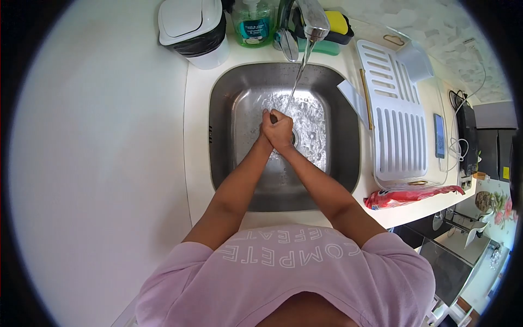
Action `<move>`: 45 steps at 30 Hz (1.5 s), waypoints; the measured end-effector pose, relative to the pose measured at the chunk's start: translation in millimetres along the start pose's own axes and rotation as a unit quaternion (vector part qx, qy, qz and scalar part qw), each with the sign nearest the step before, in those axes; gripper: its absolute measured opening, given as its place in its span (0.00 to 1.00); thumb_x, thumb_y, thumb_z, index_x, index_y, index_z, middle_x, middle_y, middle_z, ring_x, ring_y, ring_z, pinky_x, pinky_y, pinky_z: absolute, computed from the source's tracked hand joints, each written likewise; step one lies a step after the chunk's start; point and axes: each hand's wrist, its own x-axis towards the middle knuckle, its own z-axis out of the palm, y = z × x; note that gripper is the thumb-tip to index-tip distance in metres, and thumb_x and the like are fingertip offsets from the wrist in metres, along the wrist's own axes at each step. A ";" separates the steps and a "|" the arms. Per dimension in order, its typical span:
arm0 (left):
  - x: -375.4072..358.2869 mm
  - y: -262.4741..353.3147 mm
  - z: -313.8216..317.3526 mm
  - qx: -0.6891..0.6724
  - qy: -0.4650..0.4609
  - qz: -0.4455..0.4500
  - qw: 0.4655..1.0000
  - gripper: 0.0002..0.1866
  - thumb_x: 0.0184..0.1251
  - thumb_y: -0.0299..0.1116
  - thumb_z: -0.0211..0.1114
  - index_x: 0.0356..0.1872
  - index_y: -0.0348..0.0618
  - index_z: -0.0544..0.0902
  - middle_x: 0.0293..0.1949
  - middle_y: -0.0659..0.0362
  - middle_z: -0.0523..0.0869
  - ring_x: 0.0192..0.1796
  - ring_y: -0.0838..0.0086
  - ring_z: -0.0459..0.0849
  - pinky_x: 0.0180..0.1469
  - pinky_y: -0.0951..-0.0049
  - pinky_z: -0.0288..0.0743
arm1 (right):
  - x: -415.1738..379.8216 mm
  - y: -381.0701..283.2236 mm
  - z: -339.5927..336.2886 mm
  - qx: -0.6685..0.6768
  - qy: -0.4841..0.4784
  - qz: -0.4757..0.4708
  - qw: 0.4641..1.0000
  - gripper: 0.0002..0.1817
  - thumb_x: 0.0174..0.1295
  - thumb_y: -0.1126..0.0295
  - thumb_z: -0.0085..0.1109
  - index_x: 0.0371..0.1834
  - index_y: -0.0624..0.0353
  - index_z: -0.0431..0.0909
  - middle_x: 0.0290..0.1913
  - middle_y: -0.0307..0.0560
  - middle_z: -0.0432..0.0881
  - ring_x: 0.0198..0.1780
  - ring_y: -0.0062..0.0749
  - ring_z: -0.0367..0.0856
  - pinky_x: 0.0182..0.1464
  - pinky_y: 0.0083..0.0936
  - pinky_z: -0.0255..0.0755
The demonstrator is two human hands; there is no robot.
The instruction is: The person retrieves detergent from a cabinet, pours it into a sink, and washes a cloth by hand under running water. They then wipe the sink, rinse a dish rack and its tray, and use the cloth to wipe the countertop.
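Note:
Both my hands are together over the steel sink (234,188), just left of the falling water (299,75). My right hand (281,131) is closed, its fingers curled, and lies against my left hand (266,124). Most of the left hand is hidden behind the right, and it looks closed too. A small dark patch shows between them; whether it is an object or a gap I cannot make out. From the tap (316,24) a stream runs down into the basin, where water spreads over the bottom around the drain (295,138).
Behind the sink stand a green soap bottle (254,24), a white lidded bin (190,24) and a caddy with a yellow sponge (336,23). A white dish rack (400,139) sits at right, with a red packet (406,197) in front and a phone (439,135) beside it.

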 end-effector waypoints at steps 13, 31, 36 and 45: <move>-22.4 55.5 72.2 0.259 0.311 -0.003 0.915 0.27 0.69 0.53 0.44 0.61 0.48 0.66 0.62 0.50 0.65 0.63 0.63 0.64 0.56 0.42 0.63 | 71.8 17.9 -70.8 -0.210 -0.245 -0.148 0.935 0.08 0.58 0.60 0.57 0.36 0.47 0.82 0.62 0.46 0.63 0.56 0.51 0.68 0.52 0.47 0.65; -35.8 45.3 163.9 0.088 0.186 -0.094 0.974 0.30 0.63 0.63 0.44 0.49 0.48 0.75 0.49 0.53 0.78 0.53 0.59 0.75 0.58 0.46 0.63 | 73.2 -36.5 -51.8 0.268 -0.226 0.145 0.925 0.11 0.49 0.76 0.63 0.36 0.58 0.73 0.38 0.42 0.79 0.34 0.22 0.76 0.36 0.16 0.70; -4.7 41.8 135.1 -0.114 -0.033 -0.101 0.988 0.25 0.64 0.56 0.47 0.47 0.46 0.75 0.48 0.53 0.78 0.48 0.60 0.77 0.56 0.48 0.66 | 63.7 -77.6 -42.2 0.192 -0.117 -0.178 0.958 0.06 0.49 0.75 0.62 0.31 0.59 0.76 0.27 0.38 0.76 0.32 0.24 0.74 0.40 0.18 0.66; -46.2 29.0 185.9 -0.044 0.061 0.183 0.980 0.08 0.61 0.23 0.51 0.34 0.38 0.79 0.32 0.54 0.81 0.37 0.64 0.80 0.43 0.66 0.75 | 52.2 -57.4 -61.6 0.599 -0.029 0.220 0.769 0.17 0.60 0.58 0.55 0.16 0.52 0.67 0.20 0.40 0.71 0.26 0.28 0.72 0.33 0.28 0.70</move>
